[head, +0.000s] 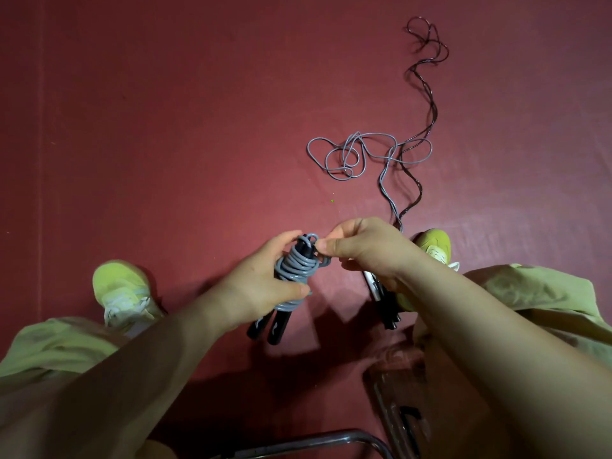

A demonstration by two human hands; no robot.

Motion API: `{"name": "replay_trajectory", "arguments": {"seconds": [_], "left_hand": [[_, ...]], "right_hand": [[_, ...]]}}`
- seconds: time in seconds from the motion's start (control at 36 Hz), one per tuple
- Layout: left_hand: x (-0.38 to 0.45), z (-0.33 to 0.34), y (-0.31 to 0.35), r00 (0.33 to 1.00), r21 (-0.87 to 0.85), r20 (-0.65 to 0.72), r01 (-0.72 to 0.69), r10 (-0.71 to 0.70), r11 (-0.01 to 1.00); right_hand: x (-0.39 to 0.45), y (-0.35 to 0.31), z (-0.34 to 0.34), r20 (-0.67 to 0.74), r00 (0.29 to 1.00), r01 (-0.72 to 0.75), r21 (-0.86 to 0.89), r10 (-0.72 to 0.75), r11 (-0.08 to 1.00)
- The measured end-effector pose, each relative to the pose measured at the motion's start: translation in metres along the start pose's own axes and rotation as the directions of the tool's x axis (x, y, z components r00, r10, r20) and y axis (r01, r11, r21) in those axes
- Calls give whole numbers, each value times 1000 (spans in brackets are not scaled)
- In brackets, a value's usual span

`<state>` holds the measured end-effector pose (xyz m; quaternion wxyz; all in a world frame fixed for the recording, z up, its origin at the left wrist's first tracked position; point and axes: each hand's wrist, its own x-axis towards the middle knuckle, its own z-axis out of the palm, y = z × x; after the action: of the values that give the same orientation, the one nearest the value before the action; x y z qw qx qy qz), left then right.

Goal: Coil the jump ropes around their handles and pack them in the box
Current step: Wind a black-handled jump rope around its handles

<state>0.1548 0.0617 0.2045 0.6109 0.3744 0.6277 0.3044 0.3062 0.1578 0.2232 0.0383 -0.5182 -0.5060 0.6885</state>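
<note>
My left hand [265,279] grips a pair of black handles [271,329] with grey jump rope [294,270] coiled round them. My right hand [361,250] pinches the loose end of that grey rope just right of the handle tops. Farther out on the red floor lies a second grey rope [351,154] in loose loops, crossed by a dark rope [427,77] that runs away to the upper right. More handles [381,299] lie on the floor under my right wrist, partly hidden. A clear box [397,392] sits at the lower right, mostly hidden by my right forearm.
My two yellow-green shoes [119,286] [433,243] stand either side of the hands, with olive trouser legs below them. A metal chair-frame bar [314,438] crosses the bottom edge. The red floor [165,127] stretches away to the left and ahead.
</note>
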Motion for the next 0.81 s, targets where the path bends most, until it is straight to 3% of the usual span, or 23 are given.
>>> {"name": "replay_trajectory", "arguments": {"seconds": [0.14, 0.31, 0.47, 0.64, 0.81], "left_hand": [[-2, 0, -1, 995, 120, 8, -96, 96, 988], [-3, -3, 4, 988, 151, 22, -152, 151, 977], [-4, -4, 5, 982, 179, 51, -191, 184, 965], [-3, -2, 3, 982, 169, 87, -181, 168, 969], [-1, -1, 4, 987, 89, 62, -156, 151, 984]], "right_hand": [[1, 2, 1, -14, 997, -73, 8, 73, 997], [1, 4, 9, -5, 995, -97, 264, 102, 960], [-2, 2, 12, 44, 993, -121, 386, 113, 915], [-2, 6, 16, 13, 993, -115, 400, 120, 909], [-3, 1, 17, -1, 995, -85, 525, 100, 847]]}}
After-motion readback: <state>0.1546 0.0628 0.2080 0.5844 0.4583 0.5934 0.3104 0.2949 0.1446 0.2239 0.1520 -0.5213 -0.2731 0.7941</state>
